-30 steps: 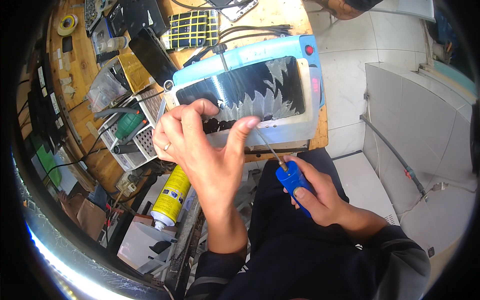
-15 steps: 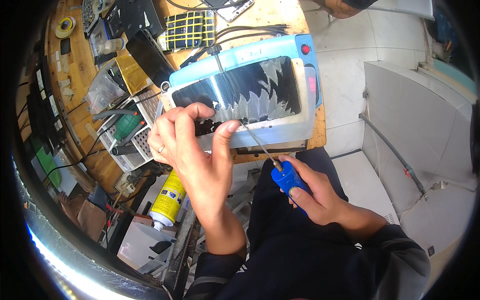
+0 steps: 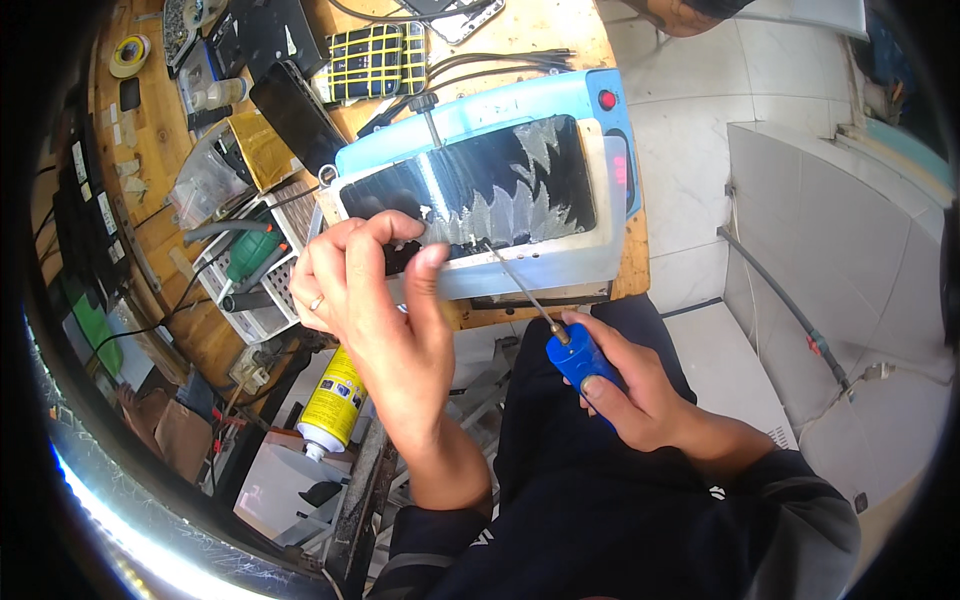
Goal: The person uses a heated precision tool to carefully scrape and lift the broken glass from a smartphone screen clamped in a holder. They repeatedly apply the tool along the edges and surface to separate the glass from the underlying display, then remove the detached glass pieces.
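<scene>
Hands are right over the dark panel [image 3: 470, 165] now, and the blue-handled tool [image 3: 578, 358] sits firmly in the right hand [image 3: 645, 390], fingers wrapped round the grip, thumb along its upper face. That hold probably steadies the handle while leaving the thin metal shaft [image 3: 525, 287] clear, and look, it slants up to the panel's near edge, where pale grey jagged streaks spread across the black. Whether the tip presses or just skims, I can't tell from here.

Over to the left hand [image 3: 375, 300]: half open, fingers curled, thumb standing away from the forefinger, no object visible in its grasp. The forefinger reaches over the panel's near left part, perhaps to steady it, though actual contact is hard to make out.

And the panel itself? Lying face up, slightly tilted in the view, on the pale plate [image 3: 610, 185] of a light-blue machine [image 3: 505, 100] at the edge of the worktop [image 3: 578, 35], a spot that likely lets both hands work close to the body. A black knob [image 3: 424, 103] on a rod stands at the far edge, possibly a stop. Left of the machine, a black phone [image 3: 295, 115] leans aside, leaving the panel uncovered.
</scene>
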Action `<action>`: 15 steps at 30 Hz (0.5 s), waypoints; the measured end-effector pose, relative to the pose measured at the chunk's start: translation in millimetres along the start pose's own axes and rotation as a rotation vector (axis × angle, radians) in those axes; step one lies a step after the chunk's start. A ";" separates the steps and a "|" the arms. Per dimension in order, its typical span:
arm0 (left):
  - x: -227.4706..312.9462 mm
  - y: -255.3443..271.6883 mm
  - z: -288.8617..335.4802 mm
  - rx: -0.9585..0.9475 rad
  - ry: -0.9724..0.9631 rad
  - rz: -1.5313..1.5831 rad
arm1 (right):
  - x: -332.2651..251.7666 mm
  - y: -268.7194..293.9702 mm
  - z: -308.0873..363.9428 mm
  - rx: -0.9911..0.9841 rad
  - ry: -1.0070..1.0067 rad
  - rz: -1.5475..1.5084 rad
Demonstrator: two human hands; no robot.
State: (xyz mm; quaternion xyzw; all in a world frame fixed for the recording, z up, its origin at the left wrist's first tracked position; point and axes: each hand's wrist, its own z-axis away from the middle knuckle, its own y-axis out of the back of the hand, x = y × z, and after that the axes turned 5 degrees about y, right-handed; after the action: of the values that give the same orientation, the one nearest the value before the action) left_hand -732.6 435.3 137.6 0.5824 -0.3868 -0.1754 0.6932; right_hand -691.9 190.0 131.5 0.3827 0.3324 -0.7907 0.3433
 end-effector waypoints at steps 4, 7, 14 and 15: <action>3.9 -3.0 0.5 0.018 -0.008 -0.004 | 3.4 -2.8 -4.5 -0.007 0.051 0.050; 8.3 -7.9 3.5 0.044 0.023 -0.014 | 1.3 1.6 -1.4 0.009 0.019 0.034; 1.1 -1.6 0.7 0.009 -0.026 -0.024 | 2.1 4.2 -2.5 -0.001 0.028 0.037; 2.3 -2.9 0.8 0.013 -0.014 -0.042 | 2.6 3.7 -3.6 -0.003 0.061 0.079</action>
State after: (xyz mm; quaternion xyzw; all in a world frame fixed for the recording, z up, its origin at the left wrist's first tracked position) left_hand -731.1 432.4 135.7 0.5937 -0.3804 -0.1912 0.6828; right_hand -688.7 190.1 126.6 0.4190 0.3285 -0.7640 0.3645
